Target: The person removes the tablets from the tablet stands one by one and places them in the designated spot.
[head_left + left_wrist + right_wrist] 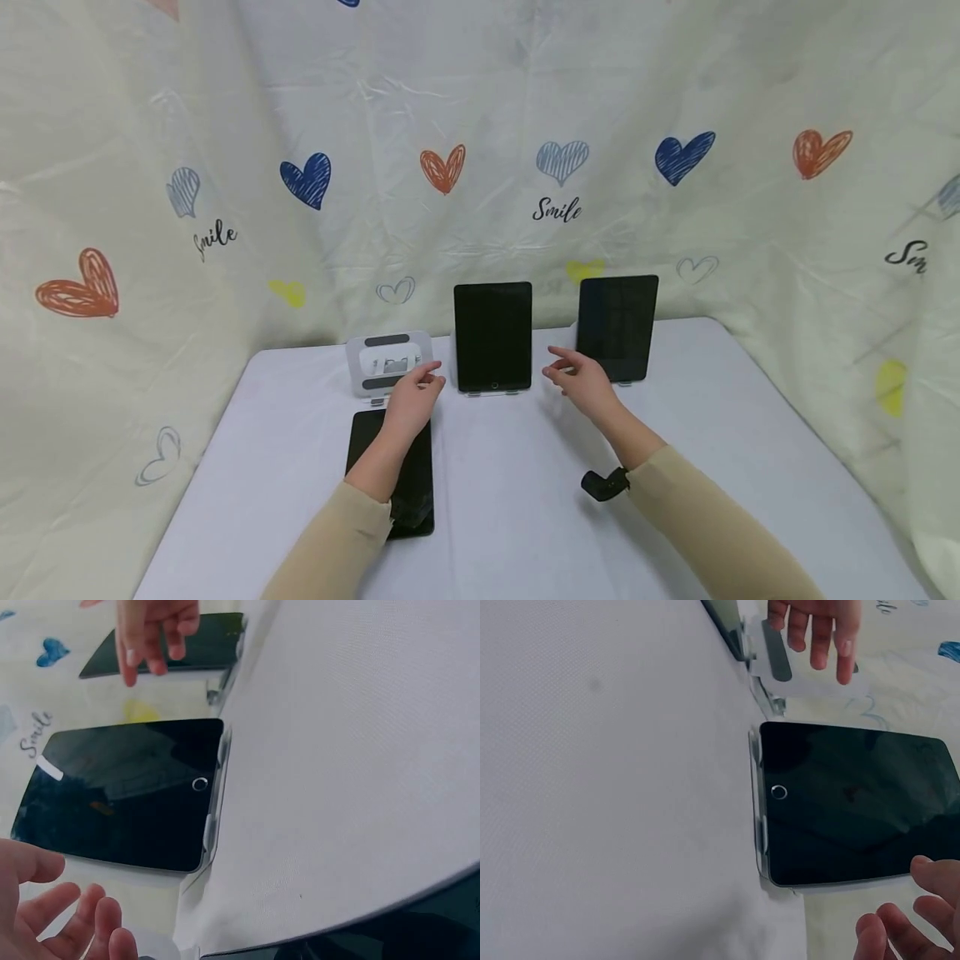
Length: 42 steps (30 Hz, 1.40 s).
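Note:
A black tablet [492,337] with a round home button stands upright on a stand at the middle of the table's back. My left hand [414,400] hovers to its left, fingers loosely bent and holding nothing. To its right my right hand [582,382] is in the air with relaxed fingers, also holding nothing. Behind the right hand a second tablet [618,327] leans on its own stand. Past the left hand is a bare grey-white tablet stand [387,340] with dark pads. A third tablet [414,483] lies flat under my left forearm, which hides part of it.
The table [510,500] wears a white cloth. A pale curtain [495,100] printed with hearts hangs right behind the stands and down both sides. A black wrist device [604,484] sticks out at my right sleeve.

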### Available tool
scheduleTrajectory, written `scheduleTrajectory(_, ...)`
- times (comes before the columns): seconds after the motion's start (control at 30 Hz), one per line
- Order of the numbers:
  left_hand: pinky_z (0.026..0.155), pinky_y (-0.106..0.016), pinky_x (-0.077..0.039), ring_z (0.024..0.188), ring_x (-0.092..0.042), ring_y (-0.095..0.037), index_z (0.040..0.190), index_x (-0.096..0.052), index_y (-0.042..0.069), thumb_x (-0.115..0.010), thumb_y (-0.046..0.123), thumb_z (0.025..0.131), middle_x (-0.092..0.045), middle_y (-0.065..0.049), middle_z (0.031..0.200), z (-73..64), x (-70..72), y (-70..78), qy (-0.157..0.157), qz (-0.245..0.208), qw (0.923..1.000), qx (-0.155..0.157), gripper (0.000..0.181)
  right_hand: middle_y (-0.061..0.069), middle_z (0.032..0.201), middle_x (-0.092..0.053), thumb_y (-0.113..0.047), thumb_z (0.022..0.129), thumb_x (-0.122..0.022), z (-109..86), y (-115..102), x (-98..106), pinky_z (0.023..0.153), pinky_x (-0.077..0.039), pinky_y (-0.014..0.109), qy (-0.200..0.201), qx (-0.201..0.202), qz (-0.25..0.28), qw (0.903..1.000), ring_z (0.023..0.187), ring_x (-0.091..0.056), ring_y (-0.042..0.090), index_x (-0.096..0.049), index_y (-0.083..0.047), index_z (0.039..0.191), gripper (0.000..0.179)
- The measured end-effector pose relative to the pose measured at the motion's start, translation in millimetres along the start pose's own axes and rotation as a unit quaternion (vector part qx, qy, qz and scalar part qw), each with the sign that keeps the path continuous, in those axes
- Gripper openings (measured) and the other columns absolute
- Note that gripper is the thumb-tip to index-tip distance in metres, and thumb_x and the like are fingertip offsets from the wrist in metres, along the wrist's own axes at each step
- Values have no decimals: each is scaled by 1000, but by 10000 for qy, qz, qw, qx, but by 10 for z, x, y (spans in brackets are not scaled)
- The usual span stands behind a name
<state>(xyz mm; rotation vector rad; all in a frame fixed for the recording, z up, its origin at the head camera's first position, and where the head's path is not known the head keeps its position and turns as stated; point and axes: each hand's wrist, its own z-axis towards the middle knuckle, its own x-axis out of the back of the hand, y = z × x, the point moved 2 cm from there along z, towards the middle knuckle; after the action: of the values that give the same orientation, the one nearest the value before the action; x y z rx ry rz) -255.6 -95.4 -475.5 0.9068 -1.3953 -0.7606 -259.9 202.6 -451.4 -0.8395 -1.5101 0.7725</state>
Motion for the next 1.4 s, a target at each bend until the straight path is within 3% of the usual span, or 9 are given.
scheduleTrajectory(0.27, 76, -37, -50, 96, -56, -24, 137, -61, 25, -58, 33, 99, -63, -5, 115, 121, -66, 97, 108, -306, 9992, 212, 39, 13, 121, -62, -26, 99, -63, 114, -68, 20, 81, -53, 37, 61, 80, 58, 9999, 108, -59, 35, -48, -17, 148, 52)
scheduleTrajectory(0.53, 66, -33, -46, 83, -56, -22, 140, -59, 23, -57, 30, 99, -64, -4, 111, 212, -103, 260, 186, -208, 9996, -82, 42, 13, 122, -61, -27, 99, -62, 250, -160, -8, 89, -50, 48, 92, 117, 337, 9993, 108, -58, 34, -44, -20, 151, 56)
scheduleTrajectory(0.67, 65, -33, -44, 82, -55, -22, 141, -57, 21, -57, 28, 98, -64, -5, 109, 261, -96, 314, 200, -248, 9993, -204, 43, 13, 123, -60, -26, 99, -63, 307, -210, -53, 88, -51, 45, 57, 137, 373, 9992, 106, -58, 28, -42, -18, 152, 57)
scheduleTrajectory(0.87, 71, -34, -46, 88, -57, -22, 145, -53, 20, -57, 31, 99, -64, -6, 113, 350, -116, 398, 71, -357, 9992, -187, 47, 14, 126, -57, -25, 99, -63, 382, -271, -111, 85, -51, 39, 79, 128, 302, 9994, 111, -57, 29, -40, -18, 153, 60)
scheduleTrajectory(1.17, 72, -36, -46, 87, -59, -22, 146, -51, 24, -57, 30, 100, -64, -4, 116, 470, -140, 535, 80, -192, 9994, -260, 47, 14, 136, -52, -28, 98, -63, 468, -368, -113, 95, -46, 49, 161, 51, 142, 9998, 121, -52, 31, -36, -23, 155, 63)
scheduleTrajectory(1.3, 73, -35, -47, 90, -60, -21, 146, -51, 25, -56, 31, 100, -64, -4, 116, 479, -134, 571, 51, -153, 9996, -244, 47, 14, 135, -53, -28, 98, -64, 493, -375, -120, 95, -47, 49, 171, 79, 86, 9998, 120, -53, 31, -37, -24, 154, 63)
scheduleTrajectory(1.4, 69, -34, -46, 84, -58, -21, 145, -53, 25, -56, 29, 100, -64, -5, 116, 464, -122, 570, 55, -198, 9994, -279, 46, 13, 133, -54, -27, 98, -64, 492, -358, -130, 93, -48, 48, 180, 188, -11, 9997, 118, -54, 31, -37, -24, 154, 63)
